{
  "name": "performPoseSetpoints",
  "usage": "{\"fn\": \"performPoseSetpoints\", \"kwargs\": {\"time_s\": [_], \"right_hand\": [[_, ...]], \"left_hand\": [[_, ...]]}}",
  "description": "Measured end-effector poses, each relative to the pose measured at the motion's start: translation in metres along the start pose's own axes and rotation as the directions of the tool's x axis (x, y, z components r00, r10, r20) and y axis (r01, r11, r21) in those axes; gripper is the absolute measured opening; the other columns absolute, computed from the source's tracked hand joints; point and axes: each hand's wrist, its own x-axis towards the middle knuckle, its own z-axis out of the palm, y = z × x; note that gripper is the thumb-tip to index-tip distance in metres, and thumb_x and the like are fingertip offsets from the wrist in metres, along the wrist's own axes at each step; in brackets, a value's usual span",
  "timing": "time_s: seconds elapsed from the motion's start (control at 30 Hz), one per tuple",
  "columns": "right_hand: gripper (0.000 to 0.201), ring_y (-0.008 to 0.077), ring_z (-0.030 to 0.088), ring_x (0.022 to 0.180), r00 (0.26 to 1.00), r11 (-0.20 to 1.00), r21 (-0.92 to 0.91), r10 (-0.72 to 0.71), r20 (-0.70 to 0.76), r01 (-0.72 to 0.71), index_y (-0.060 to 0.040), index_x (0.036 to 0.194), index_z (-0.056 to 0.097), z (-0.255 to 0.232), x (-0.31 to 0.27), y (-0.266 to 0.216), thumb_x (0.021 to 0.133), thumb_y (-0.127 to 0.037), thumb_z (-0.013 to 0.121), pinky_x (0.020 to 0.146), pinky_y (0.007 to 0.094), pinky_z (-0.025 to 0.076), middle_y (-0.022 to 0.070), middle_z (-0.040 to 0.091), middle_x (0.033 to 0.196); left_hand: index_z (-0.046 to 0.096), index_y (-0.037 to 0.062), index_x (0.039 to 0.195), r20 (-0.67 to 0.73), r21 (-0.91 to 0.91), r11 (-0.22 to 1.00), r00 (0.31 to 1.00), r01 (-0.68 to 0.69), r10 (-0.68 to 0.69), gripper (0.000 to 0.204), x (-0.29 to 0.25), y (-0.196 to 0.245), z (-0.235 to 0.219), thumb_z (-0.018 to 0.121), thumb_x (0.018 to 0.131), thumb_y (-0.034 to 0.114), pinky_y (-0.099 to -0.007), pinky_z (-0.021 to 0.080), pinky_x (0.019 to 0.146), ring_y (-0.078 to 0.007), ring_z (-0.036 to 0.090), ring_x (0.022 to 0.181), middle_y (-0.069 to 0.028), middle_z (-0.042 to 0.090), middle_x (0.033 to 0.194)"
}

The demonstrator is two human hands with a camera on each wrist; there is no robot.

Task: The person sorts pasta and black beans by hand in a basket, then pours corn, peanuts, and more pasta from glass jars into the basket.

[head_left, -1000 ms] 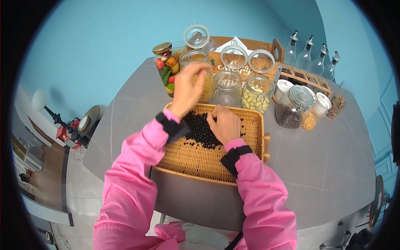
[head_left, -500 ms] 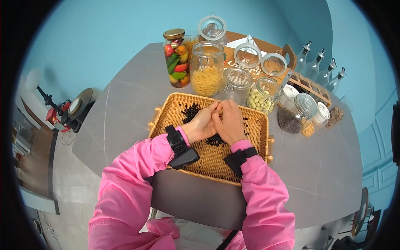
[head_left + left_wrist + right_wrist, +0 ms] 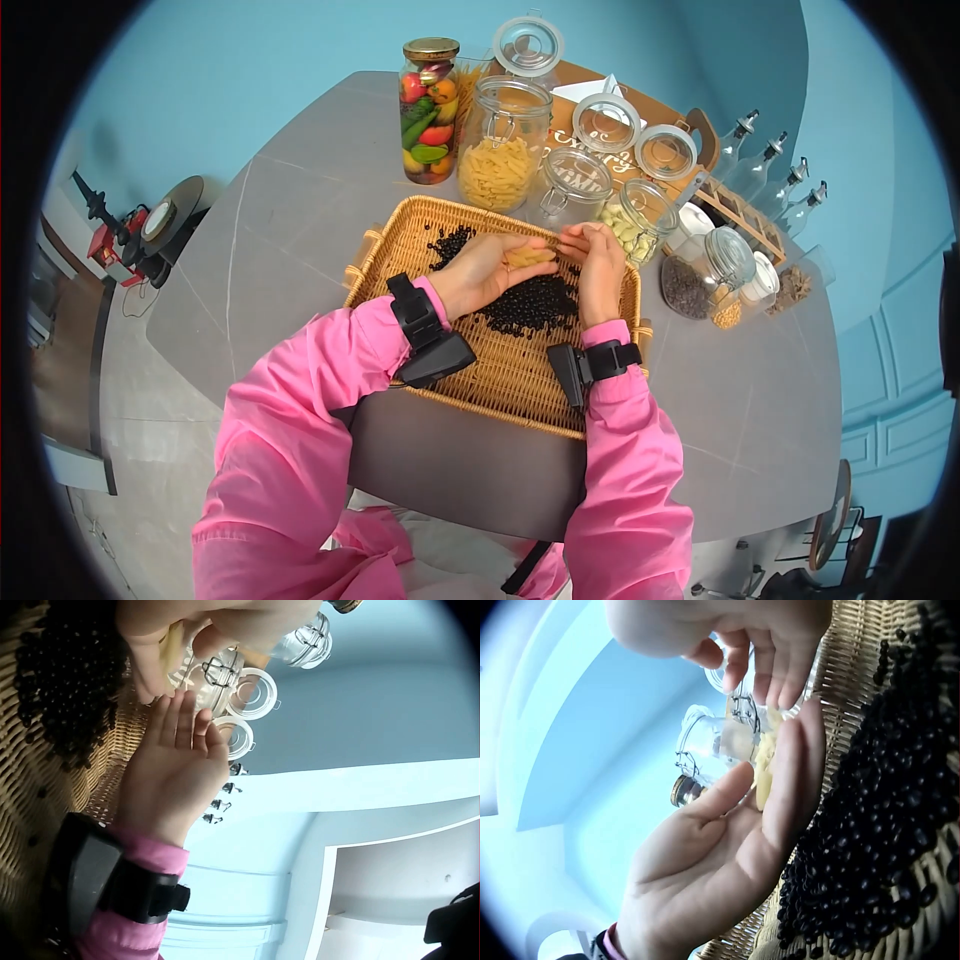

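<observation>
My left hand (image 3: 474, 275) holds several pieces of penne pasta (image 3: 530, 257), palm up above the wicker basket (image 3: 480, 378). In the right wrist view its fingers bend under the penne (image 3: 763, 787), with the thumb close alongside. My right hand (image 3: 600, 268) holds nothing; in the left wrist view its palm (image 3: 169, 780) faces up with loosely extended fingers near the left hand's fingertips. Below both hands, black beans (image 3: 535, 308) lie heaped in the basket, partly hidden by the left hand.
Behind the basket stand a penne jar (image 3: 497, 174), an open clip-top jar (image 3: 572, 182), a jar of pale beans (image 3: 632, 235) and a tall jar of colourful vegetables (image 3: 430, 125). Rightward are a jar of dark contents (image 3: 685, 285) and several glass bottles (image 3: 755, 160).
My left hand has come down from in front of the penne jar to the right hand over the basket. The hands met, then parted slightly, the right fingers loosening and the penne showing in the left.
</observation>
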Motion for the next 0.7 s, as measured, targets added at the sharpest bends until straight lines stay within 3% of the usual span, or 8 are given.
{"fn": "performPoseSetpoints", "kwargs": {"time_s": [0.1, 0.13, 0.2, 0.23, 0.33, 0.37, 0.47, 0.7], "right_hand": [[0.018, 0.0255, 0.060, 0.082, 0.998, 0.866, -0.498, -0.023, 0.054, 0.047, -0.0002, 0.084, 0.061, -0.006, -0.001, 0.004, 0.085, -0.015, 0.052, 0.077, 0.0347, 0.046, 0.0109, 0.063, 0.083], [0.018, 0.0255, 0.060, 0.082, 0.998, 0.866, -0.498, -0.021, 0.053, 0.045, -0.0002, 0.084, 0.061, -0.006, -0.003, 0.008, 0.085, -0.015, 0.052, 0.077, 0.0347, 0.046, 0.0109, 0.063, 0.083], [0.019, 0.0315, 0.058, 0.089, 0.883, 0.536, -0.704, -0.227, 0.412, 0.466, -0.0017, 0.084, 0.064, 0.004, -0.013, 0.009, 0.080, -0.020, 0.062, 0.081, 0.0384, 0.044, 0.0129, 0.063, 0.086], [0.031, 0.0332, 0.053, 0.102, 0.893, 0.506, -0.747, -0.120, 0.434, 0.431, -0.0051, 0.094, 0.065, 0.011, -0.019, 0.010, 0.076, -0.030, 0.069, 0.088, 0.0394, 0.042, 0.0130, 0.061, 0.100], [0.046, 0.0307, 0.047, 0.113, 0.745, 0.379, -0.653, -0.187, 0.640, 0.656, -0.0089, 0.108, 0.063, 0.026, -0.032, 0.008, 0.073, -0.038, 0.071, 0.094, 0.0399, 0.039, 0.0122, 0.053, 0.118], [0.062, 0.0317, 0.038, 0.125, 0.723, 0.341, -0.665, -0.070, 0.687, 0.665, -0.0143, 0.123, 0.055, 0.029, -0.033, 0.005, 0.073, -0.047, 0.070, 0.103, 0.0448, 0.031, 0.0121, 0.042, 0.133], [0.066, 0.0371, 0.030, 0.130, 0.625, 0.214, -0.599, -0.085, 0.776, 0.772, -0.0164, 0.129, 0.051, 0.030, -0.035, 0.014, 0.074, -0.050, 0.068, 0.106, 0.0510, 0.024, 0.0154, 0.037, 0.138], [0.053, 0.0338, 0.025, 0.135, 0.636, 0.078, -0.640, 0.075, 0.768, 0.764, -0.0242, 0.135, 0.044, 0.028, -0.039, 0.027, 0.090, -0.054, 0.043, 0.109, 0.0524, 0.019, 0.0106, 0.032, 0.144]], "left_hand": [[0.046, -0.0137, 0.113, -0.001, 0.011, 0.986, 0.986, -0.169, 0.169, 0.025, 0.001, 0.007, -0.004, 0.042, 0.094, 0.003, -0.0329, 0.048, 0.098, -0.0334, 0.054, 0.112, -0.0228, 0.051, 0.115], [0.046, -0.0137, 0.113, -0.002, 0.010, 0.986, 0.986, -0.168, 0.168, 0.025, 0.001, 0.010, -0.005, 0.042, 0.094, 0.003, -0.0329, 0.048, 0.098, -0.0334, 0.054, 0.112, -0.0228, 0.051, 0.115], [0.044, -0.0147, 0.116, -0.045, 0.029, 0.947, 0.946, -0.321, 0.322, 0.027, 0.001, 0.017, -0.004, 0.042, 0.094, 0.002, -0.0325, 0.047, 0.098, -0.0321, 0.054, 0.112, -0.0232, 0.049, 0.118], [0.041, -0.0160, 0.120, -0.029, 0.012, 0.933, 0.933, -0.359, 0.359, 0.030, 0.001, 0.021, -0.008, 0.041, 0.094, 0.000, -0.0312, 0.046, 0.100, -0.0311, 0.053, 0.114, -0.0234, 0.048, 0.120], [0.038, -0.0167, 0.122, -0.080, -0.017, 0.891, 0.889, -0.454, 0.452, 0.032, -0.005, 0.034, -0.007, 0.040, 0.094, -0.001, -0.0303, 0.045, 0.101, -0.0310, 0.051, 0.116, -0.0238, 0.047, 0.122], [0.037, -0.0172, 0.123, -0.092, -0.029, 0.887, 0.884, -0.462, 0.458, 0.033, -0.009, 0.037, -0.005, 0.039, 0.095, -0.001, -0.0297, 0.044, 0.102, -0.0310, 0.050, 0.117, -0.0243, 0.044, 0.125], [0.037, -0.0172, 0.123, -0.094, -0.022, 0.889, 0.886, -0.457, 0.453, 0.033, -0.010, 0.037, -0.005, 0.039, 0.095, 0.000, -0.0298, 0.044, 0.102, -0.0309, 0.050, 0.117, -0.0247, 0.042, 0.127], [0.038, -0.0172, 0.122, -0.075, 0.001, 0.889, 0.887, -0.457, 0.456, 0.032, -0.005, 0.034, -0.010, 0.039, 0.095, 0.000, -0.0298, 0.045, 0.101, -0.0314, 0.051, 0.116, -0.0251, 0.044, 0.125]]}}
